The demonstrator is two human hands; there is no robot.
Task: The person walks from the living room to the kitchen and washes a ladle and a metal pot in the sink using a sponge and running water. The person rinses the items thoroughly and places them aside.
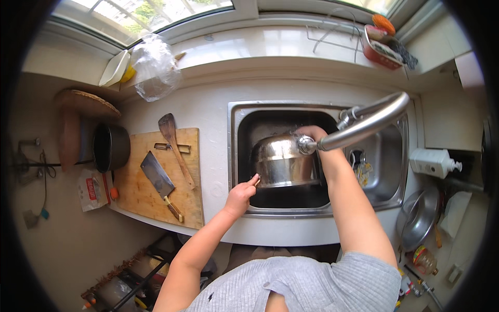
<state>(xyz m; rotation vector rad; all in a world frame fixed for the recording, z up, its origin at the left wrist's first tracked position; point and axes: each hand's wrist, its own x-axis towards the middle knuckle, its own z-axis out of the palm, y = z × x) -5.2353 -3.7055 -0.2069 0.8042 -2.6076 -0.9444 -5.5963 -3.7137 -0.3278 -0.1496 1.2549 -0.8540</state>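
Note:
A shiny steel pot (286, 163) lies tilted in the left basin of the steel sink (234, 156), its rounded outside facing up. At the pot's near left side, my left hand (242, 195) grips a small handle at the rim. My right hand (313, 133) is at the far right of the pot, partly hidden behind the faucet (366, 124); whether its fingers hold anything cannot be seen. The faucet's head hangs over the pot's right side.
Left of the sink, a wooden cutting board (136, 195) bears a cleaver (158, 175), a wooden spatula (175, 148) and a peeler (161, 146). A dark pot (113, 148) stands beyond. At right are a white pump bottle (430, 162) and a metal bowl (419, 218).

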